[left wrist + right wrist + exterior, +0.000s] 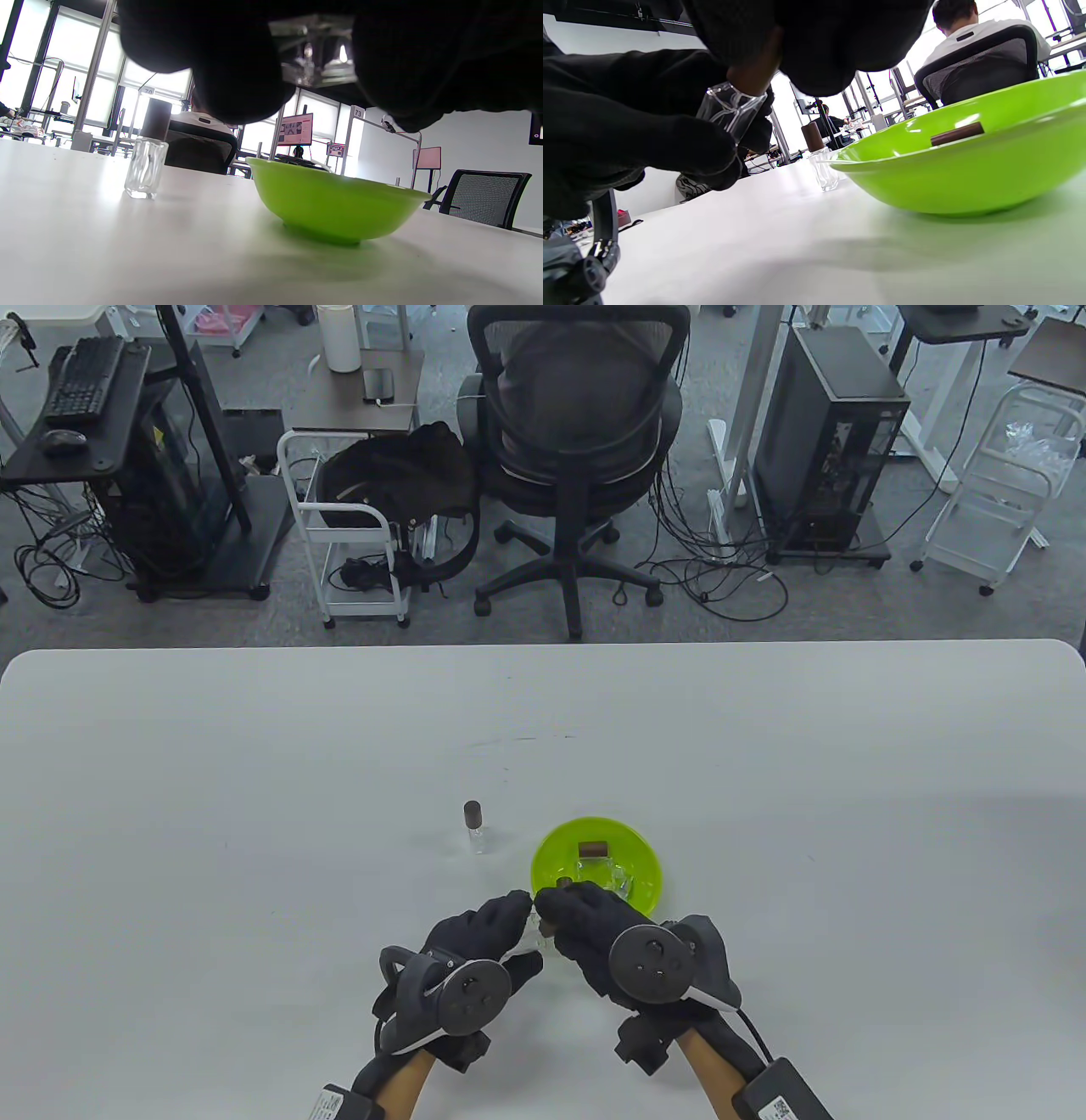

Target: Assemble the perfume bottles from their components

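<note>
Clear glass bottle (729,111) sits pinched in my left hand (465,963) just above the white table (254,814), near its front edge, while my right hand (604,937) grips a brown cap (755,72) on its neck. Just beyond my knuckles, the green bowl (645,891) holds another brown cap (592,848) (plus clear glass pieces); one capped bottle (474,825) stands left of it.
</note>
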Action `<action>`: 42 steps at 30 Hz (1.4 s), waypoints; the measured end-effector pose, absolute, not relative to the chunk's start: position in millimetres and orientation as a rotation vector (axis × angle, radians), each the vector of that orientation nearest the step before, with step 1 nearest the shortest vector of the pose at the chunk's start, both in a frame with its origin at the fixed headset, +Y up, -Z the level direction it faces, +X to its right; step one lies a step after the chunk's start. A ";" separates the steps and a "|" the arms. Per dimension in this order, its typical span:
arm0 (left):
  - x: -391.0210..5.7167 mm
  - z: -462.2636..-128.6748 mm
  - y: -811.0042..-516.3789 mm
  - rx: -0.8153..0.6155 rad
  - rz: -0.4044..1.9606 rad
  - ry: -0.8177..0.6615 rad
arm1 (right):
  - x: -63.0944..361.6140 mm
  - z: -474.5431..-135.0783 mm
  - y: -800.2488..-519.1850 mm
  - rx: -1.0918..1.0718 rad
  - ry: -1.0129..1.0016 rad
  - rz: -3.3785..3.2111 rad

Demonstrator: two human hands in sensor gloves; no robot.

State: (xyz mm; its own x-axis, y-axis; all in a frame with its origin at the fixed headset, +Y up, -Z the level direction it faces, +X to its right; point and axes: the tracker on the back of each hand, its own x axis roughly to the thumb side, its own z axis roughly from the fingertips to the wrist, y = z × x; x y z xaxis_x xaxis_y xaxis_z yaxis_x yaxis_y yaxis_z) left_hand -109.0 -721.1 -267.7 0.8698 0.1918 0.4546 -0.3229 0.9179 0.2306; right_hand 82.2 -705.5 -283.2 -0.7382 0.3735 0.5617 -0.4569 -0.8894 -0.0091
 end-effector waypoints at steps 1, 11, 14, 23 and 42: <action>-108.1 -267.5 -721.3 0.305 0.271 -0.446 | 82.3 -283.0 -705.4 0.788 -0.210 2.571; -108.6 -265.8 -717.0 0.298 0.285 -0.468 | 77.7 -279.1 -704.4 0.795 -0.278 2.598; -106.6 -263.9 -713.1 0.313 0.289 -0.473 | 79.7 -279.8 -699.7 0.790 -0.272 2.577; -104.6 -264.1 -711.8 0.316 0.259 -0.457 | 78.1 -282.6 -703.7 0.772 -0.251 2.573; -123.3 -274.5 -715.9 0.318 0.332 -0.366 | 83.6 -269.0 -682.2 0.831 -0.302 2.711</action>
State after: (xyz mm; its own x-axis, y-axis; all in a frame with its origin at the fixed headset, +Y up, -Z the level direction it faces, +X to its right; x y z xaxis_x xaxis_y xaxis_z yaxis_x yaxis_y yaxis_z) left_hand -123.3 -715.9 -274.5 0.8815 0.2567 0.3964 -0.3697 0.8973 0.2411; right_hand 83.6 -682.2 -269.0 -0.7922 0.2114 0.5725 -0.3322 -0.9363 -0.1139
